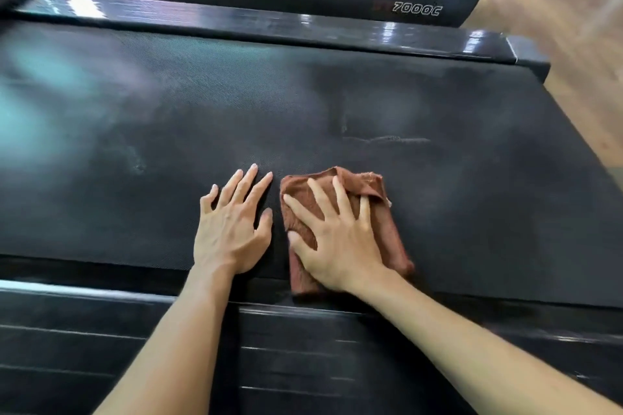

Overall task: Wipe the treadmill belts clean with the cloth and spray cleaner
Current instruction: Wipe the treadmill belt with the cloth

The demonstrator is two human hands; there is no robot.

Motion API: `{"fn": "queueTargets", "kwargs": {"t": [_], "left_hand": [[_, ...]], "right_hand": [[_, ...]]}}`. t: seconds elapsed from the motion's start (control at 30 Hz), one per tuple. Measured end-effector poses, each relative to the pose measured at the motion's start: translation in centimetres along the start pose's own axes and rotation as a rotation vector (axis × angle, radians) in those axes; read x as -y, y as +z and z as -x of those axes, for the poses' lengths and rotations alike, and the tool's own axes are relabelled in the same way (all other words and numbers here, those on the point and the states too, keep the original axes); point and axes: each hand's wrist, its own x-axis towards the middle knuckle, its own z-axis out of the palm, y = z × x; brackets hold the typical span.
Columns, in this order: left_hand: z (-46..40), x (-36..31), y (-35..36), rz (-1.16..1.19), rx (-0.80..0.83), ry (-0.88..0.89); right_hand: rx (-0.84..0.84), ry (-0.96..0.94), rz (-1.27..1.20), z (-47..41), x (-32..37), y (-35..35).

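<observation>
Wiping stage, nearest belt. Item: folded rust-brown terry cloth [377, 212], lying flat on the black textured treadmill belt [472, 152], partly over its near edge.
Right hand [337, 239]: fingers spread and straight, palm pressing the cloth down; nothing curled round it, so a flat press and no pinch. Judged purpose: spread fingers load the whole pad evenly for a sweep.
Left hand [232, 226]: just beside the cloth, apart from it, fingers straight and splayed, palm on bare belt; probably bracing the lean.
Beyond the pressing fingertips: faint smears and a scuff line [387, 139] on the belt.
Below both wrists: glossy black ribbed side rail [135, 347].
Spray cleaner: not in view.
</observation>
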Motion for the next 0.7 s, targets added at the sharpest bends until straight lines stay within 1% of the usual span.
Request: {"fn": "queueTargets", "kwargs": {"t": [0.03, 0.1, 0.17, 0.23, 0.27, 0.33, 0.4, 0.47, 0.53, 0.6, 0.7], "left_hand": [[0.0, 0.1, 0.0, -0.001, -0.003, -0.002], [0.1, 0.1, 0.1, -0.004, -0.005, -0.008], [0.1, 0.0, 0.0, -0.001, 0.001, -0.012], [0.1, -0.2, -0.1, 0.019, 0.001, -0.021], [0.1, -0.2, -0.1, 0.03, -0.001, -0.026], [0.0, -0.2, -0.1, 0.041, -0.007, -0.026], [0.0, 0.0, 0.0, 0.052, -0.019, -0.018], [0.1, 0.1, 0.0, 0.061, -0.024, -0.012], [0.0, 0.2, 0.0, 0.057, -0.018, -0.01], [-0.1, 0.3, 0.1, 0.037, -0.014, -0.024], [-0.1, 0.2, 0.2, 0.023, -0.021, -0.031]], "right_hand": [[-0.003, -0.011, 0.003, 2.0, -0.6, 0.0], [-0.015, 0.088, 0.012, 3.8, -3.3, -0.3], [-0.01, 0.264, 0.003, 1.9, -5.8, -0.9], [-0.007, 0.395, -0.018, -1.8, -6.1, -1.3], [-0.016, 0.426, -0.033, -3.7, -5.4, -1.4], [-0.034, 0.411, -0.072, -6.5, -2.8, -1.1], [-0.057, 0.287, -0.05, -6.7, 0.8, -0.3], [-0.06, 0.119, -0.025, -3.7, 3.2, 0.5], [-0.042, 0.031, -0.032, 0.4, 2.8, 0.7], [-0.009, 0.071, -0.032, 3.2, 0.3, 0.3], [-0.009, 0.268, -0.04, 0.6, -2.4, -0.5]]}}
